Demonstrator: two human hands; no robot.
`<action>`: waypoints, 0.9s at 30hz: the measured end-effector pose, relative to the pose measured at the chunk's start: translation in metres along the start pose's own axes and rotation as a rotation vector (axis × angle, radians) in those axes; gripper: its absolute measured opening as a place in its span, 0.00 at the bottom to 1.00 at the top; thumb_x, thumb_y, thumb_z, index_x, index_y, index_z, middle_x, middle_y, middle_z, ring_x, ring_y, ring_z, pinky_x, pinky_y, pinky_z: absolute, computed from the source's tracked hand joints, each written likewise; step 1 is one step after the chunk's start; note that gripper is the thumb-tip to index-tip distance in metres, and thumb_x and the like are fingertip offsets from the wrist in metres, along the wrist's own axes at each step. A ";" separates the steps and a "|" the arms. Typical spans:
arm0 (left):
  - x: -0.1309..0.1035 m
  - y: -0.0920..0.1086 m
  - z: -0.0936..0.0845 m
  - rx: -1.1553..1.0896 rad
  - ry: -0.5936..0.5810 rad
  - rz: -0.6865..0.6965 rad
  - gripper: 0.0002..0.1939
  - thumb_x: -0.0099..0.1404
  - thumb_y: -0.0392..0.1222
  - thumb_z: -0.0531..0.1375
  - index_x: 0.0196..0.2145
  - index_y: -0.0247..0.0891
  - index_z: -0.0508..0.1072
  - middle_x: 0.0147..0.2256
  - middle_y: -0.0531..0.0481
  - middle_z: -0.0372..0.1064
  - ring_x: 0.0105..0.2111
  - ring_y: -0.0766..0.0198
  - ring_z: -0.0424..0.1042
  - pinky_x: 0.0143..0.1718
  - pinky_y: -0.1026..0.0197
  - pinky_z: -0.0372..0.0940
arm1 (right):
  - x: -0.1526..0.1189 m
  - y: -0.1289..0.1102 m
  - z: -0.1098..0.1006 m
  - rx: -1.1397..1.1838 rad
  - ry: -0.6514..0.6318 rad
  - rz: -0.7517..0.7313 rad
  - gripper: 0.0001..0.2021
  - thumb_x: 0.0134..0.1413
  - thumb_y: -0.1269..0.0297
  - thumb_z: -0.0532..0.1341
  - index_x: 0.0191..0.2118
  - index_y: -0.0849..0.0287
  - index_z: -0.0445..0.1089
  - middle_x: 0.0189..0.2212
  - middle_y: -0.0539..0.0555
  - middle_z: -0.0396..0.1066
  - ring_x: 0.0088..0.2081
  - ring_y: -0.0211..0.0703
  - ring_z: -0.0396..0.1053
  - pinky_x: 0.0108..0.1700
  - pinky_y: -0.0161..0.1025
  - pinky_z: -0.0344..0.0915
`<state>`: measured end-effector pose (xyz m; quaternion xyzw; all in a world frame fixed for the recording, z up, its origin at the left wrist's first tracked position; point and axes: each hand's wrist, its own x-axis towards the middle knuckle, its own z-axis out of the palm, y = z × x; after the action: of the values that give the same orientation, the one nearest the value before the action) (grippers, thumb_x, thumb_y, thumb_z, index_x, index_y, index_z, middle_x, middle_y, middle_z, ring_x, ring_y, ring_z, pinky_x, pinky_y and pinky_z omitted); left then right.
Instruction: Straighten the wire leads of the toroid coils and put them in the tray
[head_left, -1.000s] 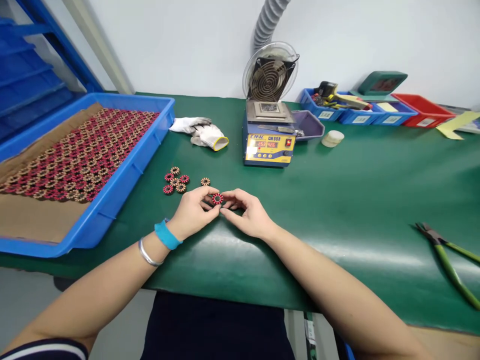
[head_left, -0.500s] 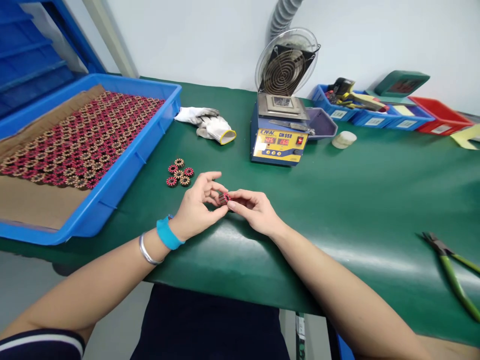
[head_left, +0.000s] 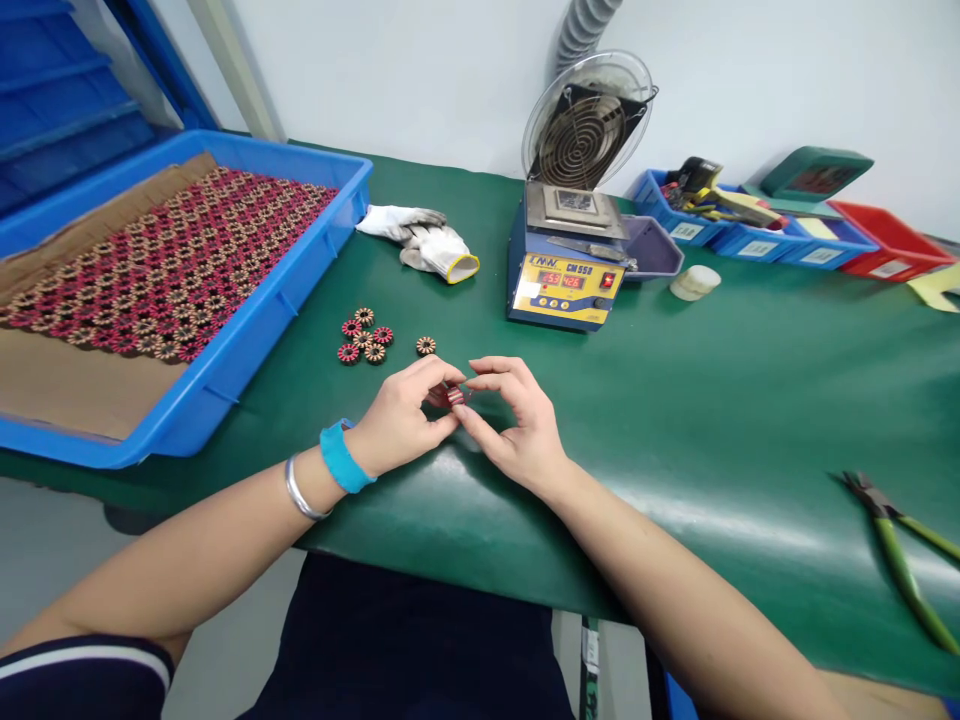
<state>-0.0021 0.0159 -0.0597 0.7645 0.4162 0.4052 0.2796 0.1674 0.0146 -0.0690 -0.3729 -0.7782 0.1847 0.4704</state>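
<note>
Between the left hand and right hand, a wound ring is held side-on.
Left of the hands, rings are laid in a blue tray. The wound ring is pinched by the left fingers and touched by the right thumb; whether it is gripped there cannot be told. Beyond, rightward, tools are kept in a blue bin.

Workshop bench, solder pot, parts bins, cutting pliers

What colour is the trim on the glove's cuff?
The cuff trim is yellow, clearest in the head view.
</note>
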 end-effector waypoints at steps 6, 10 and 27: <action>0.000 -0.002 -0.001 0.062 0.037 0.064 0.05 0.57 0.32 0.60 0.34 0.36 0.70 0.31 0.51 0.68 0.29 0.67 0.70 0.31 0.64 0.70 | 0.000 -0.001 -0.002 0.128 0.012 0.140 0.03 0.56 0.64 0.62 0.34 0.56 0.69 0.42 0.56 0.72 0.45 0.45 0.71 0.51 0.48 0.67; 0.000 -0.003 0.001 -0.027 0.048 0.048 0.07 0.58 0.31 0.60 0.36 0.35 0.72 0.33 0.50 0.69 0.27 0.70 0.70 0.29 0.67 0.71 | 0.001 0.001 -0.002 0.187 -0.002 0.165 0.05 0.57 0.66 0.61 0.31 0.57 0.68 0.40 0.55 0.72 0.43 0.43 0.71 0.49 0.46 0.67; 0.002 0.006 -0.004 -0.550 0.048 -0.392 0.14 0.59 0.39 0.62 0.42 0.35 0.79 0.42 0.45 0.79 0.44 0.55 0.78 0.50 0.51 0.73 | -0.001 -0.003 -0.005 -0.078 0.025 -0.127 0.04 0.58 0.69 0.61 0.33 0.55 0.71 0.33 0.53 0.74 0.36 0.41 0.73 0.37 0.40 0.69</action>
<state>-0.0019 0.0150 -0.0523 0.5563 0.4367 0.4587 0.5379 0.1710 0.0117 -0.0651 -0.3431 -0.8009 0.1194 0.4760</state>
